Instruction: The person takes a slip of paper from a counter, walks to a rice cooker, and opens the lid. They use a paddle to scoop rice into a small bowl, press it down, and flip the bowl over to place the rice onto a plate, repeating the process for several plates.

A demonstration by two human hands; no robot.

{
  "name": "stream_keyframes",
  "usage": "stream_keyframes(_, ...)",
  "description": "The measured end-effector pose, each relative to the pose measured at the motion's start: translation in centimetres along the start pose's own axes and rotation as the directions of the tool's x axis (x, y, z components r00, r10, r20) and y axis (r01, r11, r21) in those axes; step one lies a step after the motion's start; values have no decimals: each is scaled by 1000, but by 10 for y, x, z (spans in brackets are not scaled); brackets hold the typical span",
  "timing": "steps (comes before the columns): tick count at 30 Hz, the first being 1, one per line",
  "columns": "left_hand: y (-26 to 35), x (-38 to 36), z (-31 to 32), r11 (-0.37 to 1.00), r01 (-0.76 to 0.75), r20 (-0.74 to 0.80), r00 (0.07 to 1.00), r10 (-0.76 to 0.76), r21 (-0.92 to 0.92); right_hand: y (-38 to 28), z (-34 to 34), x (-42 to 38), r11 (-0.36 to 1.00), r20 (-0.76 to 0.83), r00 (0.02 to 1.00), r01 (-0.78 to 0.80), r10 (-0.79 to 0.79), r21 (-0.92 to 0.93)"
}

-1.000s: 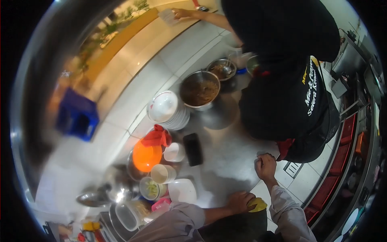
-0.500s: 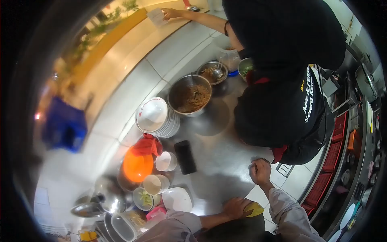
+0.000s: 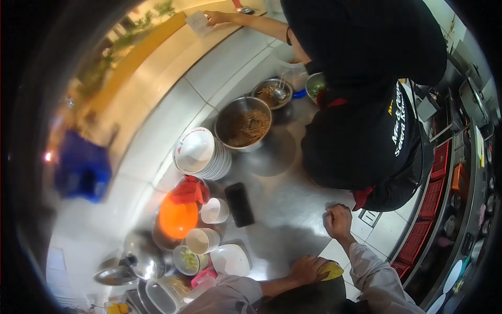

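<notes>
My right hand (image 3: pixel 338 220) rests at the steel table's (image 3: pixel 285 204) near right edge, fingers curled inward. Whatever it may hold is hidden. Close to my body, my left hand (image 3: pixel 306 269) lies against dark cloth (image 3: pixel 308 298), beside a yellow patch (image 3: pixel 331 270) I cannot identify. Its fingers are partly hidden. A black phone (image 3: pixel 239 204) lies flat on the table, apart from both hands. Left of my left hand sits a white square dish (image 3: pixel 230 260). Two white cup stacks, one upper (image 3: pixel 215 211) and one lower (image 3: pixel 203 240), stand behind it.
A co-worker in black (image 3: pixel 361 141) leans over the table's far right, a hand (image 3: pixel 214 18) holding white paper (image 3: pixel 199 23) on the ledge. Stacked bowls (image 3: pixel 196 152), a steel bowl of brown food (image 3: pixel 243 124) and an orange bowl (image 3: pixel 178 215) line the wall side. Red crates (image 3: pixel 423 230) stand right.
The co-worker's hand with the paper has moved slightly left along the ledge. The view has shifted a little. My own hands stay where they were.
</notes>
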State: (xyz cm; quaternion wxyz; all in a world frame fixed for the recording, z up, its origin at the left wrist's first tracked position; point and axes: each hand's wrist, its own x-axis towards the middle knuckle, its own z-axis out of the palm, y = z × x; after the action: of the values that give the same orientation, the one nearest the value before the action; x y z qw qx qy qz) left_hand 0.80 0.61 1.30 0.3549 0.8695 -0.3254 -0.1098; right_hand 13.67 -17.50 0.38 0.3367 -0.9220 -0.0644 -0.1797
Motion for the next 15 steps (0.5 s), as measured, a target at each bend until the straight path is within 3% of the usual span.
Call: stream_keyframes(15,0,0,0,1000,2,6,1000,-2,4,-2,0,-1,1000,8,1000,-28,28,-4)
